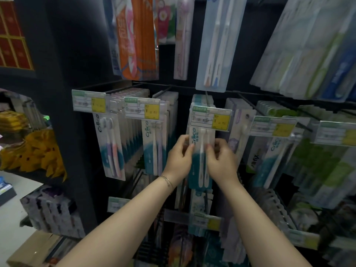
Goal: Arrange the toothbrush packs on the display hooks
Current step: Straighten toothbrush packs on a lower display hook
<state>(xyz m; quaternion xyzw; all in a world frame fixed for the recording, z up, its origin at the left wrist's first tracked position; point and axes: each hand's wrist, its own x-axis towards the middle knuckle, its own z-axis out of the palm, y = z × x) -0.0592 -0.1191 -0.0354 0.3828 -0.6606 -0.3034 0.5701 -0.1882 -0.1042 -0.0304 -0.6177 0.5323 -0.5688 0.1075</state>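
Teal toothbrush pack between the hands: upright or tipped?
Upright: the teal toothbrush pack is vertical under the price tag, left hand and right hand pinching its side edges.

This is a shop, seen at the toothbrush section of a dark display rack. Black wire display hooks (123,88) each carry a deep row of identical clear-plastic toothbrush packs (152,149) with teal-and-white cards. A green-and-yellow paper price label (142,111) in a clear holder hangs at each hook's tip. To the left, a shelf holds heaped yellow packets (38,153), and a brown cardboard carton (28,251) sits on the pale floor.
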